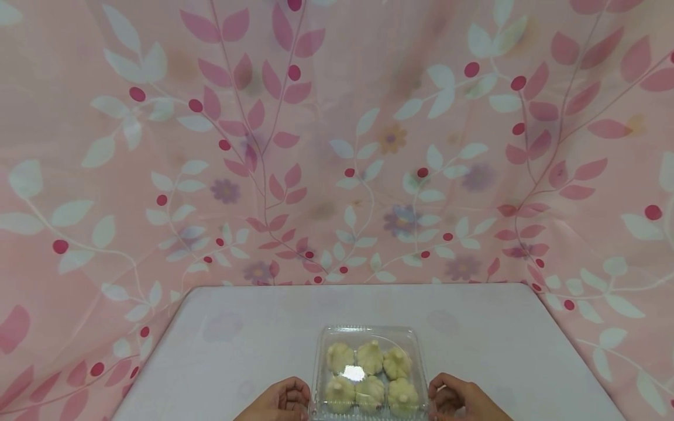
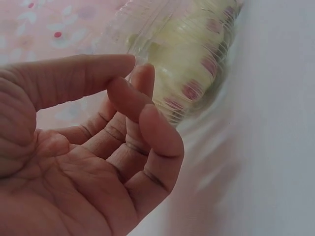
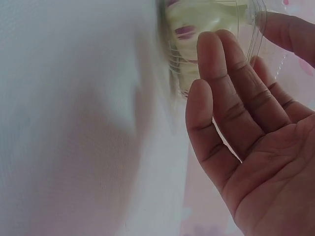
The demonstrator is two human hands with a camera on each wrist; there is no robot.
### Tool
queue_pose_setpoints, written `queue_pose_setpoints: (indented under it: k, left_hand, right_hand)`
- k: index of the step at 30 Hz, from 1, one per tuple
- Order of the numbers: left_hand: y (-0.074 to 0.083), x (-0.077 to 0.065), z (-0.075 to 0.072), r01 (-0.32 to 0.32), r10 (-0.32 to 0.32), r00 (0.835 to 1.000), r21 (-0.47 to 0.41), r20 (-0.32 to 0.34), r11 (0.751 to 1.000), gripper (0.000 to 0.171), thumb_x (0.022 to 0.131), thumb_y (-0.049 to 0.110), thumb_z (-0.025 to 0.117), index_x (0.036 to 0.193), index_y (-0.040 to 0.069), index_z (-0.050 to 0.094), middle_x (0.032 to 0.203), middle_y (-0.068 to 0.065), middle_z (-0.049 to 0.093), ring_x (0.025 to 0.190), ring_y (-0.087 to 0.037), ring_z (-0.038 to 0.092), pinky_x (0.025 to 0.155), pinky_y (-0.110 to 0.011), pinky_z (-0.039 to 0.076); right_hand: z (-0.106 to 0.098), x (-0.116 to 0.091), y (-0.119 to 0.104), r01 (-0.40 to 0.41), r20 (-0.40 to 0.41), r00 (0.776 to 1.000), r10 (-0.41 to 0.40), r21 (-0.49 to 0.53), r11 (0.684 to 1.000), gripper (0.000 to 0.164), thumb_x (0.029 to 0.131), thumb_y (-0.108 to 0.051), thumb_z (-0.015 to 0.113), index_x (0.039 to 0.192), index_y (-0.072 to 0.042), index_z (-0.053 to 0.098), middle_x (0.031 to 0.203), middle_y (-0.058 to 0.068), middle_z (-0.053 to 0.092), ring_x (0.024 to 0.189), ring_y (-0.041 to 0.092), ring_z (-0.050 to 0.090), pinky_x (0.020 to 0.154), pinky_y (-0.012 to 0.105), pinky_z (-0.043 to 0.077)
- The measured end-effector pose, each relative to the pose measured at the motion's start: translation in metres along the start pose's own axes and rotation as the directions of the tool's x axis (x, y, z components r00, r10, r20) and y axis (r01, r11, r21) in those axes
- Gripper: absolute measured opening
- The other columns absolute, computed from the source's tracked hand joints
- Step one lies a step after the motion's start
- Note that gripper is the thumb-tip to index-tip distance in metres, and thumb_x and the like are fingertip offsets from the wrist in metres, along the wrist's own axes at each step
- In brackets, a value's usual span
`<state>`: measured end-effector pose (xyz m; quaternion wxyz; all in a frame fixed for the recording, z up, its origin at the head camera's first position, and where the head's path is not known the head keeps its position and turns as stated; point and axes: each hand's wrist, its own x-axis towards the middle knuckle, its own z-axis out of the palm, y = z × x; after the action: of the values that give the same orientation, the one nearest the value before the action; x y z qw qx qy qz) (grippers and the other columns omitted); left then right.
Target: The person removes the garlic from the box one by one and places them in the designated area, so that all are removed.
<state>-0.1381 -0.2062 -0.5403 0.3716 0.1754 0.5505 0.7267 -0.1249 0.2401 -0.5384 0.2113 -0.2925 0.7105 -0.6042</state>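
A clear plastic clamshell container (image 1: 368, 412) with its lid down is near the front of the table. Inside lie several pale yellow, pleated dumplings (image 1: 370, 358), each with a small knob on top. At the container's left edge, my left hand (image 1: 286, 400) pinches the rim with thumb and curled fingers. My right hand (image 1: 455, 399) grips the opposite edge. In the right wrist view its thumb (image 3: 288, 32) is at the rim and the fingers bend along the side. Ridged walls and reddish patches on the dumplings (image 2: 184, 64) show in the left wrist view.
A white table (image 1: 253, 327) with rounded far corners lies under the container. Pink cloth (image 1: 337, 146) printed with leaves, berries and flowers hangs behind it and along both sides.
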Motion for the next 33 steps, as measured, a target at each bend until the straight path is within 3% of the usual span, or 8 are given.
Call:
queue_pose_setpoints:
  k: [17,27,33]
  left_hand:
    - [-0.0075,0.0018,-0.0015,0.043,-0.044,0.999,-0.072,-0.006,0.996,0.020,0.097,0.000,0.057,0.115,0.006,0.052,0.103,-0.004,0.068,0.093,-0.013,0.066,0.079,-0.025,0.053]
    - [-0.0060,0.0049,0.0050,0.040,-0.046,0.997,-0.086,-0.062,0.995,0.022,0.094,0.004,0.063,0.111,0.006,0.049,0.102,-0.005,0.065,0.092,-0.014,0.064,0.080,-0.028,0.054]
    - [-0.0053,0.0040,0.0062,0.065,-0.070,0.991,-0.042,-0.117,0.997,0.022,0.089,0.003,0.063,0.109,0.003,0.054,0.098,-0.006,0.065,0.088,-0.014,0.064,0.076,-0.026,0.054]
  right_hand:
    - [0.0006,0.0014,-0.0017,-0.054,0.016,0.998,0.053,0.110,0.992,0.020,0.101,-0.003,0.051,0.115,0.011,0.048,0.095,0.004,0.070,0.079,0.018,0.069,0.072,0.030,0.054]
    - [0.0026,0.0012,0.0005,-0.114,0.040,0.993,0.107,0.273,0.955,0.026,0.101,-0.002,0.050,0.117,0.017,0.041,0.091,0.003,0.068,0.074,0.009,0.066,0.069,0.025,0.052]
    - [0.0018,0.0011,0.0017,-0.114,0.067,0.993,0.098,0.322,0.940,0.026,0.101,0.000,0.049,0.116,0.019,0.038,0.091,0.003,0.067,0.076,0.010,0.067,0.074,0.026,0.054]
